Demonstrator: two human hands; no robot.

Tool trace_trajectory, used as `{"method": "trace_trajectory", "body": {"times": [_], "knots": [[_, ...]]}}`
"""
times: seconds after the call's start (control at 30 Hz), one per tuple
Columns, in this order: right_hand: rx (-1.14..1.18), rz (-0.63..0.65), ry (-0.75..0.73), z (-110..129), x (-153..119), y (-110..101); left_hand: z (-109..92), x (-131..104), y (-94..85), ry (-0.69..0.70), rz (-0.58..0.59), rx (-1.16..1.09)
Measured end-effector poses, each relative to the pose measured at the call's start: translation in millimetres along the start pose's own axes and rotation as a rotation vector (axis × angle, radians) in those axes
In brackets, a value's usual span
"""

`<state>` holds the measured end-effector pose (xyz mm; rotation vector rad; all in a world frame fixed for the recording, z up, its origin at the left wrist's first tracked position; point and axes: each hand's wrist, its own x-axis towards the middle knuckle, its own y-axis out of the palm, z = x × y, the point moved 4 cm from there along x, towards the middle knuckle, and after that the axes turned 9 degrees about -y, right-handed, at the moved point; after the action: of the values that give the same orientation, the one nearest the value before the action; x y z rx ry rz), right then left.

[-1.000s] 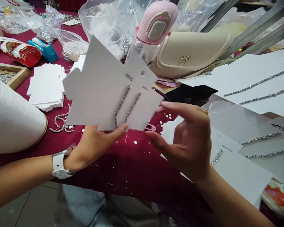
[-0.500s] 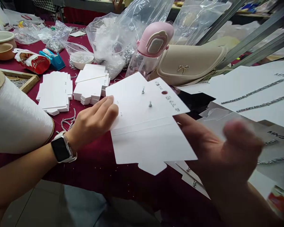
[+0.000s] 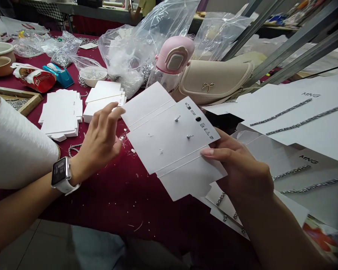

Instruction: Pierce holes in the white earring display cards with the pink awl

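Note:
A white folding card (image 3: 171, 146) is tilted over the dark red cloth, its printed edge with a round hole at the upper right. Small metal posts stick out of its face. My right hand (image 3: 239, 161) grips the card's right side, thumb on top. Just left of the card hovers my left hand (image 3: 101, 135), fingers bent and apart, holding nothing. Beneath my right hand are more cards with chains (image 3: 224, 215). MNG cards (image 3: 298, 112) bearing silver chains lie at the right.
Two stacks of white cards (image 3: 62, 114) (image 3: 105, 93) stand at the left, beside a large thread spool (image 3: 19, 146). A pink-lidded bottle (image 3: 176, 54), a cream bag (image 3: 216, 80) and plastic bags (image 3: 121, 56) sit behind. A person's arm shows far back.
My left hand has let go of the card's left edge and moved left. My right hand has closed on the right side, and the card has turned, its upper flap now opened out.

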<state>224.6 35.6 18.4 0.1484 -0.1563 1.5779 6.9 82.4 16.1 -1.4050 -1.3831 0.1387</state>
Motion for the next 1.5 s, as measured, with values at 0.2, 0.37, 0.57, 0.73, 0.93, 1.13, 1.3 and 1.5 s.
{"method": "trace_trajectory", "body": {"times": [0.2,0.37,0.57,0.73,0.93,1.13,1.3,1.5], "knots": [[0.019,0.088,-0.005,0,-3,2,6,-3,10.9,-0.159,0.072,-0.274],[0.009,0.124,-0.001,1,-7,2,-2,-5,3.3,-0.171,-0.006,-0.25],[0.032,0.14,0.021,-1,-7,2,-2,-5,-2.6,-0.165,-0.057,-0.222],[0.043,0.099,0.033,-3,-7,2,-3,-4,-5.6,-0.174,-0.043,-0.224],[0.054,0.052,0.103,-3,-8,2,-4,-4,-4.6,-0.145,-0.052,-0.207],[0.098,0.023,0.112,-2,-9,5,0,-4,-1.2,-0.081,-0.088,-0.224],[-0.034,0.09,-0.114,2,-11,4,6,-3,5.0,-0.086,-0.037,-0.297],[-0.371,0.201,-0.496,11,-20,14,8,0,1.4,-0.187,-0.06,-0.509]]}}
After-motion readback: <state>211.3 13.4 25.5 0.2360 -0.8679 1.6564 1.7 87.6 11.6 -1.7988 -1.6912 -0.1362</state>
